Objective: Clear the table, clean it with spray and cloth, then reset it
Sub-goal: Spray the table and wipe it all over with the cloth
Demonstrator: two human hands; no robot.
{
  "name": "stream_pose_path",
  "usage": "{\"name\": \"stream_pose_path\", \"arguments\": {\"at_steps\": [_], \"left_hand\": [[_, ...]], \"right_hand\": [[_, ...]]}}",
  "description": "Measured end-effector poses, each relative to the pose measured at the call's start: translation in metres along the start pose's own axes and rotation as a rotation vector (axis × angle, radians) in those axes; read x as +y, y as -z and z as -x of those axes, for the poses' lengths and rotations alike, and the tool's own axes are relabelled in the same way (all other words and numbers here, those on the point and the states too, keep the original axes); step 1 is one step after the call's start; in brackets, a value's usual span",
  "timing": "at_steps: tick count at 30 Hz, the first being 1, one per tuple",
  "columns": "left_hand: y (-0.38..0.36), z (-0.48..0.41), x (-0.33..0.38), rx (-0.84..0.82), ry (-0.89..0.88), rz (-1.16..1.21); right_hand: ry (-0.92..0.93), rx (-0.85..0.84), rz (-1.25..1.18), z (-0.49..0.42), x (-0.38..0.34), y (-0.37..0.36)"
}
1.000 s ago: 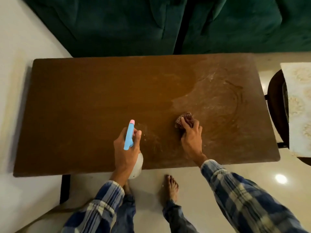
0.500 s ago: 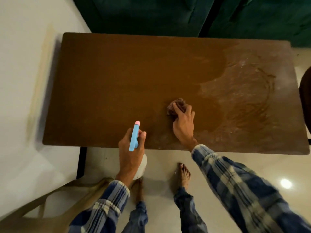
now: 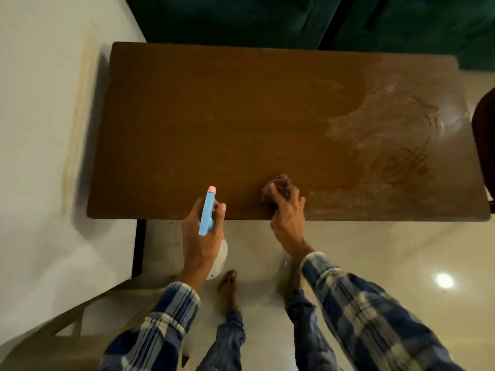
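The brown wooden table [image 3: 214,124] fills the middle of the head view, darker and damp on the left and centre, with pale streaky smears across its right end. My right hand [image 3: 288,212] presses a bunched brown checked cloth [image 3: 276,183] onto the tabletop near the front edge. A spray bottle [image 3: 207,212] with a light blue head, pink nozzle tip and white body sits gripped in my left hand [image 3: 203,236], held upright over the front edge, nozzle pointing away from me.
A dark green sofa [image 3: 267,17] runs along the table's far side. A dark chair [image 3: 484,145] stands at the right edge. A beige chair [image 3: 53,344] sits at the lower left by the white wall. My bare feet rest on the glossy tiled floor below.
My right hand has dragged the cloth leftward and nearer the front edge. The view has swung left, and the bottle hand sits a little lower over the edge.
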State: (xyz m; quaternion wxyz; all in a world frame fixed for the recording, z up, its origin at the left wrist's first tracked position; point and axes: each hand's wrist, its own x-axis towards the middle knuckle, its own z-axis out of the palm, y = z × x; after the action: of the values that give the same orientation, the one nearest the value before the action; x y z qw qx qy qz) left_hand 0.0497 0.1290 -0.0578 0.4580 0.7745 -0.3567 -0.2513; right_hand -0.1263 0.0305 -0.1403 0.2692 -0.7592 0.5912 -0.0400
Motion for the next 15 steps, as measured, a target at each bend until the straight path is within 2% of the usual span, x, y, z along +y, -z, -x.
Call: {"name": "stream_pose_path", "arguments": {"at_steps": [2, 3, 4, 5, 8, 9, 10, 14, 15], "left_hand": [[-0.011, 0.007, 0.006, -0.039, 0.003, -0.014], [-0.016, 0.011, 0.009, -0.054, -0.003, -0.018], [-0.022, 0.015, 0.011, -0.068, -0.009, -0.019], [-0.027, 0.018, 0.014, -0.078, -0.015, -0.012], [-0.044, 0.026, 0.024, -0.113, -0.038, -0.01], [-0.054, 0.027, 0.029, -0.13, -0.038, -0.008], [-0.063, 0.03, 0.033, -0.144, -0.032, -0.012], [-0.107, 0.036, 0.053, -0.193, -0.03, -0.019], [-0.113, 0.037, 0.057, -0.203, -0.018, -0.018]], "right_hand": [[0.306, -0.136, 0.109, 0.022, -0.003, -0.014], [0.365, -0.148, 0.121, 0.028, 0.006, -0.018], [0.334, -0.105, 0.101, 0.029, 0.02, -0.013], [0.222, -0.031, 0.056, 0.027, 0.038, -0.005], [-0.292, 0.215, -0.135, 0.023, 0.102, 0.027], [-0.362, 0.244, -0.15, 0.022, 0.115, 0.036], [-0.339, 0.222, -0.139, 0.023, 0.116, 0.04], [0.211, -0.047, 0.089, 0.026, 0.112, 0.041], [0.241, -0.058, 0.096, 0.023, 0.118, 0.046]]}}
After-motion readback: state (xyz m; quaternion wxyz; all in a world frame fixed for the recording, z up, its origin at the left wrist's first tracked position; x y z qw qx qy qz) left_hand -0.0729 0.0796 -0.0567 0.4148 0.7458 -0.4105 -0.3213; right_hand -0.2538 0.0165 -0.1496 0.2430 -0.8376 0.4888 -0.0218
